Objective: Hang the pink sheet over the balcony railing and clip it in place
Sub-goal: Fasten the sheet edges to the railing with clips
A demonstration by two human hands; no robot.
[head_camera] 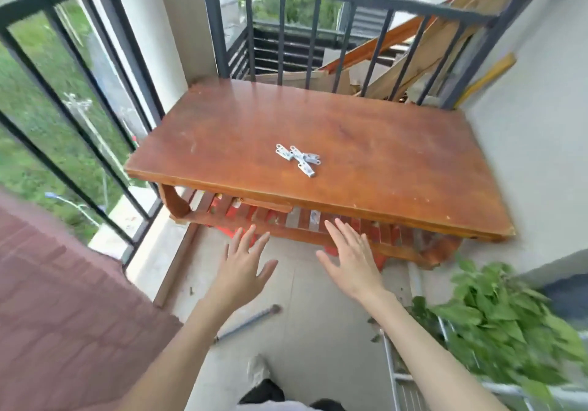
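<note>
Pink sheet (63, 299) is already draped over the railing (73, 143) at left. Both hands, left (243, 270) and right (353, 261), are held released and empty. The clips (299, 159) on the table (381, 168) should be gathered before clamping the hem.

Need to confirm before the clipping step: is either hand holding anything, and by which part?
Nothing is held. Left hand and right hand are open and empty; the clips lie on the table.
</note>
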